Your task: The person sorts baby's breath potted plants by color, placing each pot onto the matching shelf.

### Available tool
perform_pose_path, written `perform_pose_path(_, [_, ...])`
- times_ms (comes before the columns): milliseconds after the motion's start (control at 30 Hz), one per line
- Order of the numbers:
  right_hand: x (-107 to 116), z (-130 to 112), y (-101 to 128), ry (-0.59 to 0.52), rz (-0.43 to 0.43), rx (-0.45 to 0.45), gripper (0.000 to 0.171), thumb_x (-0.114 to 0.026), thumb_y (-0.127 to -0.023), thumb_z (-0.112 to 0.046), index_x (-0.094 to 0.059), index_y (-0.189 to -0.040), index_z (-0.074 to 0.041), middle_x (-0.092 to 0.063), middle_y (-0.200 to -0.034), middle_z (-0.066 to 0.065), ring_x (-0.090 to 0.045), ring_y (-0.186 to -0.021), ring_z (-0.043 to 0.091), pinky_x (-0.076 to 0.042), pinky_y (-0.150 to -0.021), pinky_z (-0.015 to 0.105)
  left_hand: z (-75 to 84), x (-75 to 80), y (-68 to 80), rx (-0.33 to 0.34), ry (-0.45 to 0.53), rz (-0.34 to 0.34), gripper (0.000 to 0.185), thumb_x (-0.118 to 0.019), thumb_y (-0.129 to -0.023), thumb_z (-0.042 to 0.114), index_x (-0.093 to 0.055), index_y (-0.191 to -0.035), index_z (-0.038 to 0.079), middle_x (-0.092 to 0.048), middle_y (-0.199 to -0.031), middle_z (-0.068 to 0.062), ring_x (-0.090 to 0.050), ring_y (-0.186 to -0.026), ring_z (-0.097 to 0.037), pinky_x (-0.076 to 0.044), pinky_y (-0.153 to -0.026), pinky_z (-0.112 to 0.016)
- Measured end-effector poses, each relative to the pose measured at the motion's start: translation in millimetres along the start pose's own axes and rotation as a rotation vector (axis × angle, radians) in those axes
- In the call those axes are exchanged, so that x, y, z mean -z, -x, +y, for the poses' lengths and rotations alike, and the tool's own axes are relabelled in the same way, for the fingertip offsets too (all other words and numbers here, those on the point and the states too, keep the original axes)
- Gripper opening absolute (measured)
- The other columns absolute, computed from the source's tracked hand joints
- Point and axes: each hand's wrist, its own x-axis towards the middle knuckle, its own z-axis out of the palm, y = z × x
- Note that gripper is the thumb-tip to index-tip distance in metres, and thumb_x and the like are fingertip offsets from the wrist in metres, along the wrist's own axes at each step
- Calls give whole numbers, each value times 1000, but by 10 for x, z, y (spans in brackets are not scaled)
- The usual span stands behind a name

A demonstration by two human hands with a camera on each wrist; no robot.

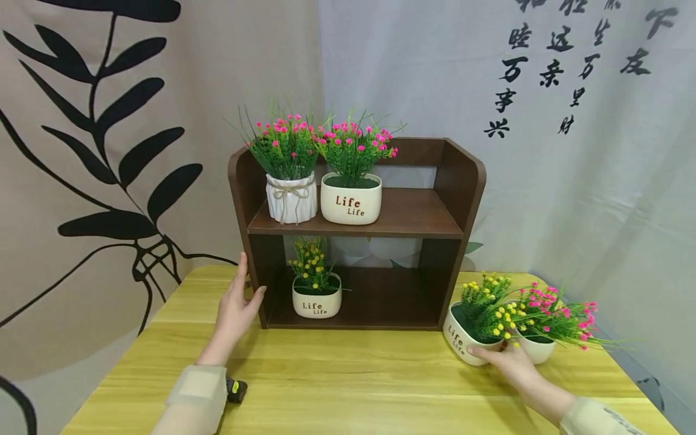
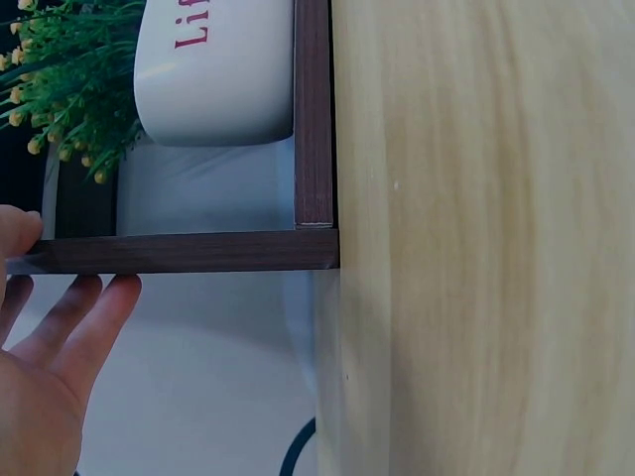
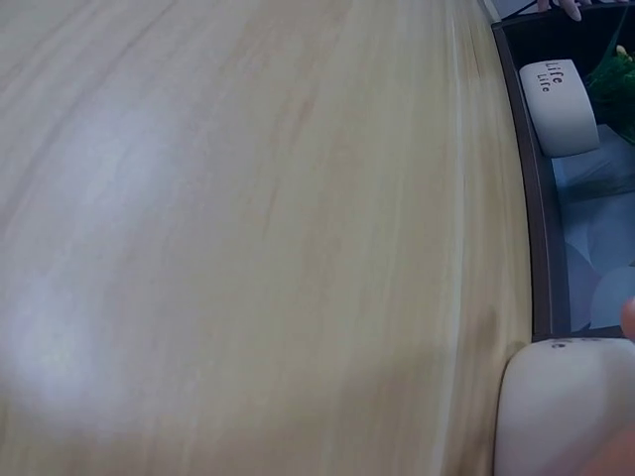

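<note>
My left hand (image 1: 235, 309) grips the left side panel of a dark brown two-tier shelf (image 1: 356, 231). In the left wrist view, the thumb lies inside that panel (image 2: 189, 254) and the fingers outside. My right hand (image 1: 515, 366) holds a cream flowerpot (image 1: 455, 339) with yellow artificial flowers and "Life" lettering, thumb on its front. It leans slightly beside the shelf's right side. Against it stands a cream pot (image 1: 538, 351) with pink flowers, partly hidden by the hand. In the right wrist view, the held pot (image 3: 561, 407) shows only partly.
On the upper tier stand a white pot with twine (image 1: 292, 199) and a cream "Life" pot (image 1: 351, 204), both with pink flowers. A yellow-flowered pot (image 1: 316, 301) sits low on the left. The shelf stands on a wooden table (image 1: 348, 386) before a printed curtain (image 1: 413, 66).
</note>
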Motion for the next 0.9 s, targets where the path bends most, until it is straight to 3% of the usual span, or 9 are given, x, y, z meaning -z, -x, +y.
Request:
perform_pose_path(200, [-53, 19, -15, 36, 41, 33, 100, -71, -86, -41, -17, -145, 17, -20, -147, 40, -23, -135, 50, -18, -111, 56, 2, -3, 9, 11, -2, -5, 88, -66, -90, 1, -11, -158, 18, -32, -150, -28, -61, -97, -44, -47, -47, -26])
perform_pose_path(467, [-68, 5, -41, 136, 67, 26, 95, -66, -87, -52, -30, -141, 17, -26, -145, 39, -29, -131, 52, -23, -108, 57, 6, -9, 0, 3, -11, 4, 88, -66, -90, 2, -12, -157, 18, -35, -148, -28, -61, -95, -43, -47, -47, -26])
perform_pose_path(767, [-29, -13, 7, 69, 59, 7, 95, -68, -87, -48, -25, -144, 15, -23, -147, 38, -24, -134, 51, -19, -110, 57, 8, -21, -8, 3, 1, -7, 88, -65, -91, 1, -10, -158, 19, -33, -149, -28, -62, -88, -42, -46, -46, -26])
perform_pose_path(900, [-2, -44, 45, 62, 63, 7, 96, -67, -87, -47, -23, -143, 17, -24, -146, 39, -23, -134, 51, -19, -110, 57, 2, -6, 2, 12, -2, -7, 90, -65, -91, 1, -9, -158, 23, -31, -151, -27, -62, -92, -44, -47, -48, -26])
